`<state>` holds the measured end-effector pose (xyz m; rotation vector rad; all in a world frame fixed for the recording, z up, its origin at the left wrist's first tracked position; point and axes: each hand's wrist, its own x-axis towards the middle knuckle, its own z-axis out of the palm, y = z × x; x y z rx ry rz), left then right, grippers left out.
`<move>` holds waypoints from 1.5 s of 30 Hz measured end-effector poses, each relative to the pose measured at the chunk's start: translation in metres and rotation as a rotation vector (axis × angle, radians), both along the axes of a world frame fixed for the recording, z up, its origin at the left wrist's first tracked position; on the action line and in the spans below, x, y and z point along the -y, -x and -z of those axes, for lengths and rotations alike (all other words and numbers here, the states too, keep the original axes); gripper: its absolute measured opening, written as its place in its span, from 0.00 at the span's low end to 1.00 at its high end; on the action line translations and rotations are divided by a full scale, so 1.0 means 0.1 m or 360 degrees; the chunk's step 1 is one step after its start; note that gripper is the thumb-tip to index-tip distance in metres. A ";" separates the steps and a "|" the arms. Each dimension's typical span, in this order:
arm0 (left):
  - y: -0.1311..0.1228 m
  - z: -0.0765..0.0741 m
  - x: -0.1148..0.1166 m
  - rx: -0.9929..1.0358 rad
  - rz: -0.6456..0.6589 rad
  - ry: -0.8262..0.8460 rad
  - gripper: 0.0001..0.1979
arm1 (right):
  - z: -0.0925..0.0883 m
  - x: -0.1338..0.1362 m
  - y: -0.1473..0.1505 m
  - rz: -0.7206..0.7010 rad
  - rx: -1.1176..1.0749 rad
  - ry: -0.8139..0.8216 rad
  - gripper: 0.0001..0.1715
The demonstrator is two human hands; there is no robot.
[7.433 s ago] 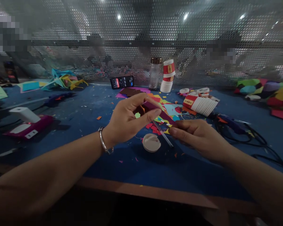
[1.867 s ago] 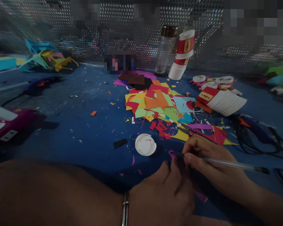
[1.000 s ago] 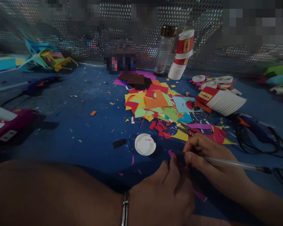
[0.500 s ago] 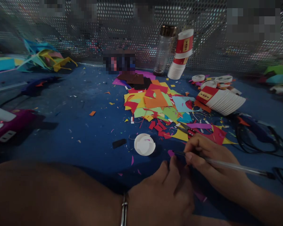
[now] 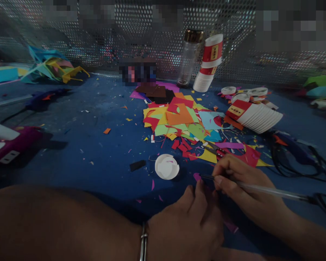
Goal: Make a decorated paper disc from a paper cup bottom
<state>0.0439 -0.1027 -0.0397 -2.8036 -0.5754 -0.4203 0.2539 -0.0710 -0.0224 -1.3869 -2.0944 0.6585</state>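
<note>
Low in the view, my left hand presses its fingertips onto a small piece of purple paper, which it partly covers. Another end of purple paper shows below the hands. My right hand pinches a clear-barrelled pen; the dark tip points left at the paper. Just left of the hands sits a cut white paper cup base with scraps inside. Beyond my right fingers lie scissors, partly among the scraps.
A heap of coloured paper covers the middle. Stacked paper cups lie to the right, beside a glue gun and its cable. Behind stand a clear bottle and cups. On the left are a purple power strip and another glue gun.
Almost nothing differs. Both hands keep their places, and the pen tip stays by the purple paper, with at most a very slight shift of the pen.
</note>
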 end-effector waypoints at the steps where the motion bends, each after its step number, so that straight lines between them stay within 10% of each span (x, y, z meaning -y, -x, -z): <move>1: 0.00 0.00 0.00 0.0001 0.0001 -0.0001 0.21 | 0.00 0.00 0.00 0.0003 -0.0002 0.0018 0.09; 45: 0.00 0.00 0.02 -0.0023 -0.0010 -0.0030 0.21 | -0.02 -0.01 0.01 0.0045 -0.0066 0.0152 0.10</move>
